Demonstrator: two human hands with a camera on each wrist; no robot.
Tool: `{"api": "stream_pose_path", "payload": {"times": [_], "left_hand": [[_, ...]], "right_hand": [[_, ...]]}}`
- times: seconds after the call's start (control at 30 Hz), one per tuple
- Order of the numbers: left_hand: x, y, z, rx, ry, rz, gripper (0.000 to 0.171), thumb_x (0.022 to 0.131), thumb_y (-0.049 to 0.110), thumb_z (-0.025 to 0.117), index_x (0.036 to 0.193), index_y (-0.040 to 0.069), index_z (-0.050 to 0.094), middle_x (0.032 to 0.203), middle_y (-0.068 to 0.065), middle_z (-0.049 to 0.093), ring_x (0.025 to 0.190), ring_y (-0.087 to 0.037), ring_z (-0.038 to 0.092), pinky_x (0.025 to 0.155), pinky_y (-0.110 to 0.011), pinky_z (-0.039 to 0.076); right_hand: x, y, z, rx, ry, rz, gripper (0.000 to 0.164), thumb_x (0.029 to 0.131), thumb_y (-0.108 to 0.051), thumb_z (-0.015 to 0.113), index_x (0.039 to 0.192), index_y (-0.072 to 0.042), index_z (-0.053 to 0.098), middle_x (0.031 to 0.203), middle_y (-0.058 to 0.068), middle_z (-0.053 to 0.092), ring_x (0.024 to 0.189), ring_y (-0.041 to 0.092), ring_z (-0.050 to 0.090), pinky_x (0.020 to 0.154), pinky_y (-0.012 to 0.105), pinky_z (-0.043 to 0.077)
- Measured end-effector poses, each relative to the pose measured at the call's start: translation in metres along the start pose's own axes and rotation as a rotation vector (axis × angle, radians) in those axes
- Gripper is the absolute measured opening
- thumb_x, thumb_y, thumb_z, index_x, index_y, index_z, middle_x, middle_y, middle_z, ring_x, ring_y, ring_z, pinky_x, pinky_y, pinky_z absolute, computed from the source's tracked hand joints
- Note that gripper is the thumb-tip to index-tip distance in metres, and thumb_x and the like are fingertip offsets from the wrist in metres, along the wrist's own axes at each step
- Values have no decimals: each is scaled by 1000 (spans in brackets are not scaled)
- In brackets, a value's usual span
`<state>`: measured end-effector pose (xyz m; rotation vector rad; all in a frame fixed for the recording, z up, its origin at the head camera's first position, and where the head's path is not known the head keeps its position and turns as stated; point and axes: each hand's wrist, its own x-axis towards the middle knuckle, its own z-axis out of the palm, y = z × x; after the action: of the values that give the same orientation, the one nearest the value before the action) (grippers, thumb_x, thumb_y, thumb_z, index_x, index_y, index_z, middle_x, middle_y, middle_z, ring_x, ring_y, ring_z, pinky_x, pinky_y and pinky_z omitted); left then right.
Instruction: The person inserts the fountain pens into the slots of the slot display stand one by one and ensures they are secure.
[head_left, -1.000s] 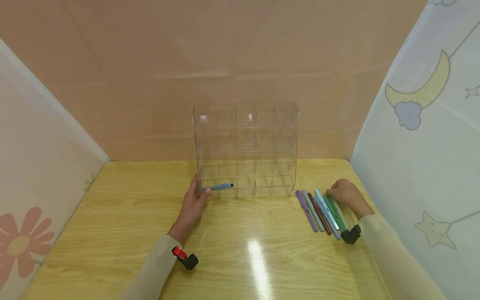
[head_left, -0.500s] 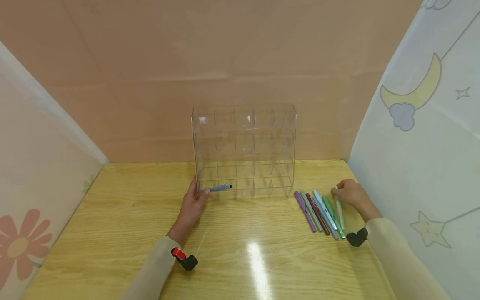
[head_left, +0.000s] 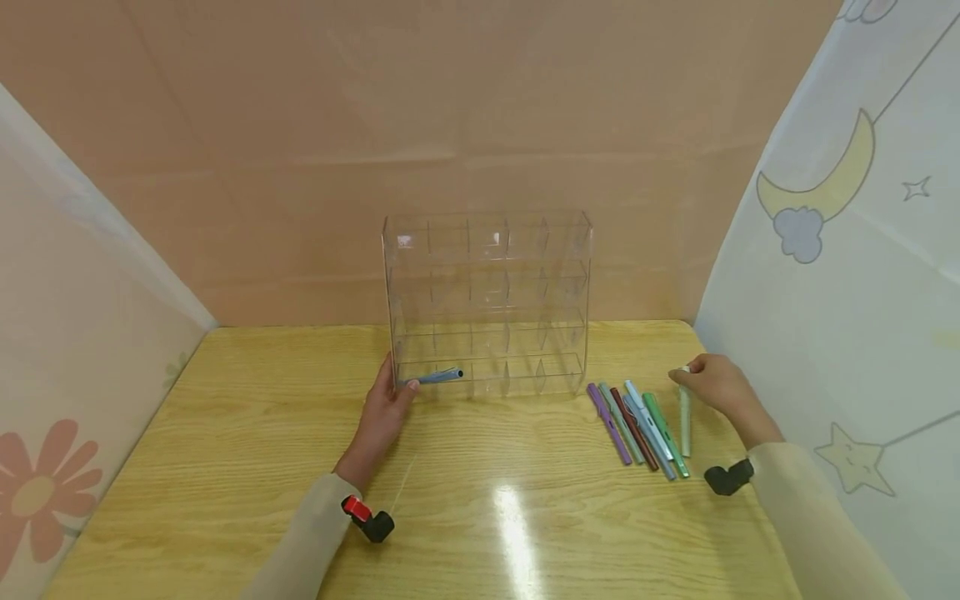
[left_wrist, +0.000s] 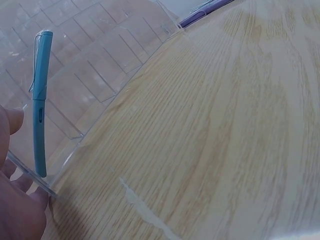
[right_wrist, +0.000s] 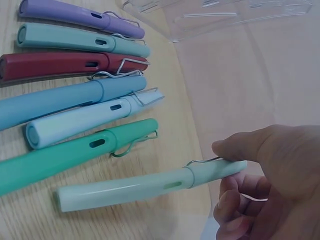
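My left hand grips the lower left side of a clear acrylic rack that stands upright and is divided into small compartments. In its bottom row, at the left end, a teal-blue pen leans with its clip end sticking out, close to my left thumb. At the right, my right hand pinches the cap end of a pale green pen between thumb and fingers. The green pen lies beside it, with the light blue pen and the dark red pen farther along.
The row of pens on the wooden table also holds a blue pen, a grey-green pen and a purple pen nearest the rack. A tan backdrop rises behind; a patterned white sheet hangs at the right.
My right hand has moved right with the pale green pen, drawing it apart from the green pen and the rest of the row. My left hand stays on the rack.
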<state>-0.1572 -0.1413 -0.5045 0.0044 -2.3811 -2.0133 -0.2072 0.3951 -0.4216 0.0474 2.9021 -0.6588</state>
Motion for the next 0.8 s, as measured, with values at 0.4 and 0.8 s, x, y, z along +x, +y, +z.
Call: {"api": "stream_pose_path", "payload": {"times": [0.4,0.8], "left_hand": [[2,-4,0,-20,1,9,77,112,18,56,174,28,12,182,-2,11,170,-31,9,133,-58,25],[3,-5,1,-43,-3,36,77,111,14,57,174,22,12,182,-7,11,169,-35,8,132,-60,25]], "right_hand": [[-14,0,-16,-26,24,-47,45,106,-39,63,106,7,61,110,31,67,91,37,64,73,42,53],[-28,-19,-40,-41,42,-85,50,108,-40,60,114,9,59,122,40,65,105,51,65,78,52,56]]}}
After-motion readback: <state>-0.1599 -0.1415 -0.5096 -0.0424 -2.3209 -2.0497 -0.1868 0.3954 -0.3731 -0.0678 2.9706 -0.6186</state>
